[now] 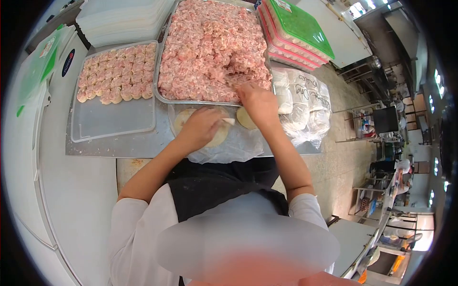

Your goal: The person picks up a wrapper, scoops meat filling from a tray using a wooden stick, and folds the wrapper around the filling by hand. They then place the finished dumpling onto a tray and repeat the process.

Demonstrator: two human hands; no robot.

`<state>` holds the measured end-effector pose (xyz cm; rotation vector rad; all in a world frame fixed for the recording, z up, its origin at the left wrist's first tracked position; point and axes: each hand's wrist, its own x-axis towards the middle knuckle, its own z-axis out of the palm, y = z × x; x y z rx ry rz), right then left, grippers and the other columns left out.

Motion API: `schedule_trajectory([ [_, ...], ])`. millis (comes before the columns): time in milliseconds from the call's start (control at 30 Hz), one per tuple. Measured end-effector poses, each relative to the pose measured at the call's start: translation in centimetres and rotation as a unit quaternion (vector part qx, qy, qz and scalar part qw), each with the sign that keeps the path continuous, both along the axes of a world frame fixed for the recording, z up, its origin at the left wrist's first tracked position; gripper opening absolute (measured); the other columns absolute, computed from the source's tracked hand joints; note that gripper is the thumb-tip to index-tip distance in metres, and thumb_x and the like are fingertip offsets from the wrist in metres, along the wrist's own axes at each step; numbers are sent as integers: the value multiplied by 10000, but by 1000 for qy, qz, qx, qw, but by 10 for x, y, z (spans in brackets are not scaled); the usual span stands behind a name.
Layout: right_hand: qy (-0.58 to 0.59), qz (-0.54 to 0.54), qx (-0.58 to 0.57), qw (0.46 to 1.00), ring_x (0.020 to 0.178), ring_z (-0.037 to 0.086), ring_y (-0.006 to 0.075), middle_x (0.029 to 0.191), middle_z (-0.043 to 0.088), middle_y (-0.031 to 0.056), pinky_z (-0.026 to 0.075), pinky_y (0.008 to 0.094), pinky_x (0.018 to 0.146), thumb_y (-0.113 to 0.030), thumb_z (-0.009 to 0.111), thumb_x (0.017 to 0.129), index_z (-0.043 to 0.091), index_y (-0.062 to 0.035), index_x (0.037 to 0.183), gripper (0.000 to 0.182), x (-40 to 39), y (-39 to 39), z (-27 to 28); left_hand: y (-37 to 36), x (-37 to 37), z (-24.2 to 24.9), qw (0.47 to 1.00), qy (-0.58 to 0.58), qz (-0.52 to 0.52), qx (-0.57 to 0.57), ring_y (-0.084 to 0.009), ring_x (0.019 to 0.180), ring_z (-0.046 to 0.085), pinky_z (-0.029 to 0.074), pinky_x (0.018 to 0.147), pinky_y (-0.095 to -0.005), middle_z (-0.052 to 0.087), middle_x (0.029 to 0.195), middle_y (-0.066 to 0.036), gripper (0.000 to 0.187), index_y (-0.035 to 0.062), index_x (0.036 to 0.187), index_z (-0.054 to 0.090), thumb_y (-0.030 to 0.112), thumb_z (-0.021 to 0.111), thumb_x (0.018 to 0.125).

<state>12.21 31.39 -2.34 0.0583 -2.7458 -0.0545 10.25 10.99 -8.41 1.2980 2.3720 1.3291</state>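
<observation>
The left hand (203, 126) pinches a small pale wrapper (229, 121) over the worktop (105, 150), near a round dough stack (245, 119). The right hand (259, 103) reaches over the metal tray's (191, 101) near edge into the minced meat (210, 47) — fingers bunched, grip (fingertips obscured) indeterminable. Filled pieces (117, 71) sit in rows on the plastic tray (114, 123) at left.

On the table (95, 148), minced meat (210, 52) fills the central tray (205, 101). Left of it lies a side tray (114, 117) with dumplings (117, 71) in its rear part, stacked containers (121, 21) behind. Right of the central tray stand lidded boxes (303, 28), bagged packs (305, 105) before them. Between central tray and person (214, 193), dough rounds (218, 139) lie with a plastic bag (238, 150), 1 round (244, 119) farther right.
</observation>
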Motion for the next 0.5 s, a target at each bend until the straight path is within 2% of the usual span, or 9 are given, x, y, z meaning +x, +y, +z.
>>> schedule_trajectory([
  [33,-17,-13,3,1000,648,647,300,720,642,109,511,435,555,-292,585,892,631,-91,756,247,2,-5,8,-3,1,0,993,-103,20,49,-291,1021,574,429,919,-389,623,1061,-107,281,54,1103,624,185,627,854],
  [67,-15,-11,0,1000,648,647,300,720,642,109,511,435,555,-292,585,892,631,-91,756,247,4,0,7,-6,3,1,994,-101,22,46,-291,1021,574,429,919,-389,623,1061,-107,281,54,1103,624,185,627,854],
  [133,7,48,-42,998,650,652,278,737,656,124,509,407,537,-248,553,895,646,-104,737,233,3,17,11,-15,3,14,891,-410,14,194,-218,938,597,446,864,-316,628,996,-88,255,43,1070,630,170,655,850],
  [167,10,51,-43,998,650,652,278,737,656,124,509,407,537,-248,553,895,646,-104,737,233,3,26,16,-21,2,20,893,-407,17,194,-218,938,597,446,864,-316,628,996,-88,255,43,1070,630,170,655,850],
  [233,34,93,-80,992,635,652,272,723,660,127,502,405,515,-259,559,891,671,-121,722,245,2,44,33,-32,2,27,980,-171,34,92,-148,904,582,449,813,-274,642,965,-55,268,27,1017,637,187,709,814],
  [267,33,95,-80,992,635,652,272,723,660,127,502,405,515,-259,559,891,671,-121,722,245,-4,52,38,-34,3,30,980,-172,36,92,-148,904,582,449,813,-274,642,965,-55,268,27,1017,637,187,709,814],
  [333,-100,-45,117,987,665,660,295,730,668,115,512,437,561,-267,566,884,688,-117,826,201,-20,67,45,-37,1,36,988,-91,81,96,-108,882,572,449,795,-247,637,929,-38,218,29,948,640,157,733,798],
  [367,-98,-22,138,985,663,664,295,705,663,111,515,434,552,-223,545,873,676,-116,801,184,-25,65,40,-39,0,40,988,-91,78,95,-108,882,572,449,795,-247,637,929,-38,218,29,948,640,157,733,798],
  [500,-83,7,170,982,635,657,302,681,645,92,515,416,529,-180,524,868,634,-115,776,157,-21,15,9,-55,-12,45,940,-290,85,160,-127,851,596,467,780,-264,639,949,-28,201,48,1008,637,103,691,823],
])
